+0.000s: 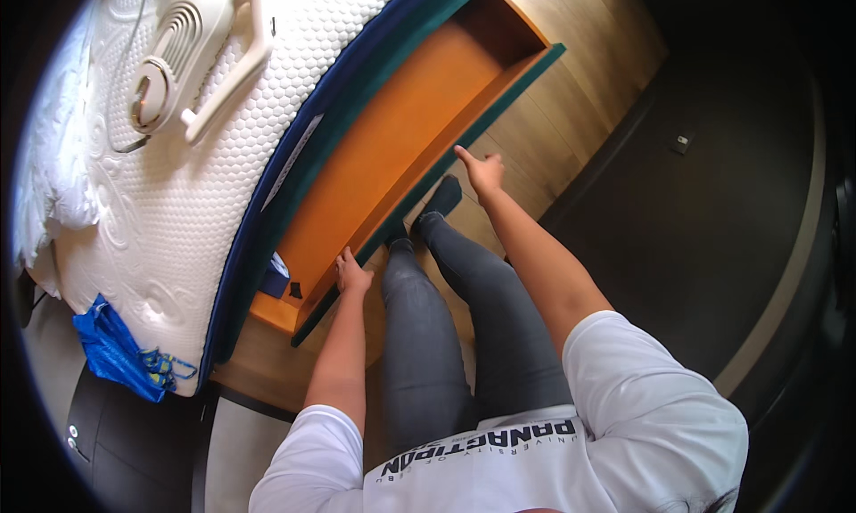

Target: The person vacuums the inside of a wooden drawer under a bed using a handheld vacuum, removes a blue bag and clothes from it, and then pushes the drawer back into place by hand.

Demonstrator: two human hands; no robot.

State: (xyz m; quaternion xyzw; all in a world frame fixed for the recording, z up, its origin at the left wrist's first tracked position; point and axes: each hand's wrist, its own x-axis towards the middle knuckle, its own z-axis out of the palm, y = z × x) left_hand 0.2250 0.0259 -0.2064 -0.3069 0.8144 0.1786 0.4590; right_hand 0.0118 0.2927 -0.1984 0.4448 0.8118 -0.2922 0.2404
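A long drawer [392, 147] with an orange-brown wooden inside and a dark green front stands pulled out from under the bed. My left hand [354, 272] is at its near left end, fingers curled over the top edge of the front panel [374, 238] and thumb on the outer side. Farther right along that panel is my right hand [482, 172], fingers apart and one fingertip at the edge; whether it touches cannot be told. Inside the drawer's left end lie a blue and white box [275, 277] and a small black item [295, 290].
On the white quilted mattress [214, 188] lie a beige appliance with a round grille [169, 67], white bedding [55, 170] and a blue bag [116, 348]. My legs [419, 326] stand against the drawer front on a wooden floor [580, 85]. A large dark surface [687, 237] is at the right.
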